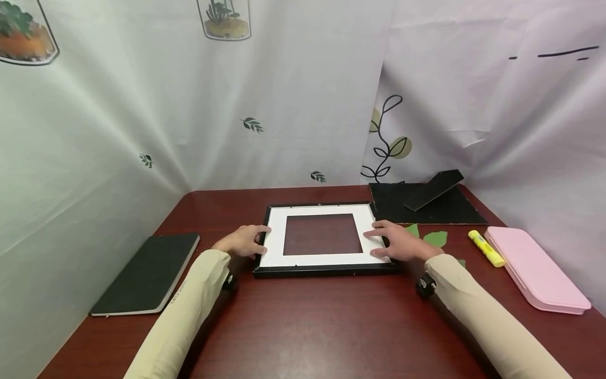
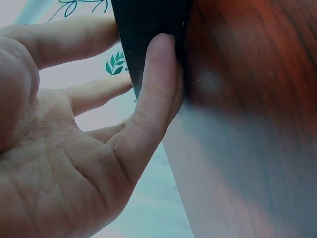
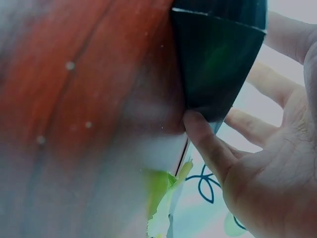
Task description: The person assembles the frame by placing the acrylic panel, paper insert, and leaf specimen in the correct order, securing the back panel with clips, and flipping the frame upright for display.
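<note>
A black picture frame [image 1: 326,272] lies on the table between both hands. Inside it sits a white mat [image 1: 323,260], and dark red shows through its rectangular window. My left hand [image 1: 241,240] holds the frame's left side, with thumb and index finger over the mat's edge. In the left wrist view, another finger [image 2: 157,84] lies along the black outer side. My right hand [image 1: 400,241] holds the opposite side, its thumb and fingers spread onto the mat. In the right wrist view, one fingertip [image 3: 194,119] touches the frame's lower edge, close over the tabletop.
A black backing board [image 1: 390,202] with a raised stand leg [image 1: 434,190] lies at the back right. Green leaves [image 1: 435,238] lie behind the right wrist. Further right are a yellow marker [image 1: 486,248] and a pink case [image 1: 537,268]. A dark notebook [image 1: 147,273] lies left.
</note>
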Demonstrator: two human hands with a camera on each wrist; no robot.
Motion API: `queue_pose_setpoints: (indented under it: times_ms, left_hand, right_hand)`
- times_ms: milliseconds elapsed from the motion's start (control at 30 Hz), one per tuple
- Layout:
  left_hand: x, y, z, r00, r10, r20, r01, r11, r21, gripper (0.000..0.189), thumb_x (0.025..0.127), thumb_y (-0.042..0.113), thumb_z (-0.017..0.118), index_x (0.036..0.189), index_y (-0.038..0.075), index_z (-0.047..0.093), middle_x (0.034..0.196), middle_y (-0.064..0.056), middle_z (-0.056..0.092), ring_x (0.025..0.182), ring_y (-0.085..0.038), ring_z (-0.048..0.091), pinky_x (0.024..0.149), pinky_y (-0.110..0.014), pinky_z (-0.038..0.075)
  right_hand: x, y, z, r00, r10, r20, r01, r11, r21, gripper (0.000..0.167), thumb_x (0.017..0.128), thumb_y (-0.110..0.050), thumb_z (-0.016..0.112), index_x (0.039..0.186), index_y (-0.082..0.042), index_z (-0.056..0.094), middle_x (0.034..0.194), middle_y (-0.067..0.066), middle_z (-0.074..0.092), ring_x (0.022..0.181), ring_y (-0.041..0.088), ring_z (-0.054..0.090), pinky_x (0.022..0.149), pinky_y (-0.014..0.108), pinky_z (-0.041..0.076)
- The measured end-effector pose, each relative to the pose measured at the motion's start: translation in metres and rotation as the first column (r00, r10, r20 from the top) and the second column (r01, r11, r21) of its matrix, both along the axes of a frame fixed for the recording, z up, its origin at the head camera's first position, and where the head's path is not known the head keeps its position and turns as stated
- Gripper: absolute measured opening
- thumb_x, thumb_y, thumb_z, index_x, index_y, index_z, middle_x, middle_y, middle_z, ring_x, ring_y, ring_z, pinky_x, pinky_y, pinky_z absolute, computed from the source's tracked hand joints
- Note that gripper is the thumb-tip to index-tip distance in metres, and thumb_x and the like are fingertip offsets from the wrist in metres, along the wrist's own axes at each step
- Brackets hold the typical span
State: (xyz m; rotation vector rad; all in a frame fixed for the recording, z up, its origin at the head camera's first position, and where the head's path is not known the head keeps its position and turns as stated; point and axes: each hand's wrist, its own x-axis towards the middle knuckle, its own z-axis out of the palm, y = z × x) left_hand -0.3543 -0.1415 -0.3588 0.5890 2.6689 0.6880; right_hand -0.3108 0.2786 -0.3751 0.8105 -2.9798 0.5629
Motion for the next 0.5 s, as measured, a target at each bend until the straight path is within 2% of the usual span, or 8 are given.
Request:
queue_pose_setpoints:
  times_ms: [133, 267, 400, 500]
  left_hand:
    - [0.001, -0.001, 0.002, 1.0, -0.006, -0.019, 0.006, 1.0, -0.015, 0.063, 0.093, 0.008, 0.067, 0.15, 0.001, 0.042, 0.096, -0.015, 0.057, 0.066, -0.014, 0.066, 0.069, -0.031, 0.059]
    - [0.001, -0.002, 0.002, 1.0, -0.006, -0.007, 0.006, 1.0, -0.005, 0.063, 0.093, 0.008, 0.067, 0.15, -0.001, 0.04, 0.097, -0.015, 0.058, 0.067, -0.014, 0.066, 0.069, -0.032, 0.059]
    - [0.001, -0.002, 0.002, 1.0, -0.002, 0.016, 0.001, 1.0, 0.025, 0.064, 0.093, 0.007, 0.067, 0.15, -0.001, 0.04, 0.096, -0.013, 0.056, 0.07, -0.014, 0.064, 0.068, -0.032, 0.06]
    - [0.001, -0.003, 0.001, 0.999, 0.009, 0.051, -0.012, 0.998, 0.058, 0.064, 0.092, 0.006, 0.067, 0.15, 0.0, 0.04, 0.095, -0.012, 0.051, 0.074, -0.016, 0.062, 0.069, -0.034, 0.061]
  right_hand:
    - [-0.004, -0.001, 0.003, 1.0, -0.006, 0.002, 0.006, 1.0, 0.014, 0.051, 0.09, -0.027, 0.074, 0.135, -0.007, 0.064, 0.145, 0.029, 0.049, 0.133, 0.048, 0.048, 0.104, 0.063, 0.043]
    - [-0.006, 0.003, 0.005, 1.0, 0.01, 0.024, -0.009, 1.0, -0.004, 0.051, 0.088, -0.028, 0.075, 0.133, -0.006, 0.065, 0.145, 0.028, 0.05, 0.133, 0.049, 0.047, 0.105, 0.064, 0.042]
    - [-0.005, 0.012, 0.007, 0.994, 0.018, 0.105, -0.012, 0.998, -0.063, 0.049, 0.09, -0.026, 0.074, 0.134, -0.006, 0.063, 0.15, 0.026, 0.047, 0.139, 0.049, 0.042, 0.108, 0.063, 0.04]
    - [-0.004, 0.02, 0.012, 0.989, 0.017, 0.149, -0.003, 0.995, -0.097, 0.044, 0.094, -0.021, 0.069, 0.135, -0.006, 0.061, 0.151, 0.025, 0.047, 0.138, 0.047, 0.045, 0.105, 0.06, 0.045]
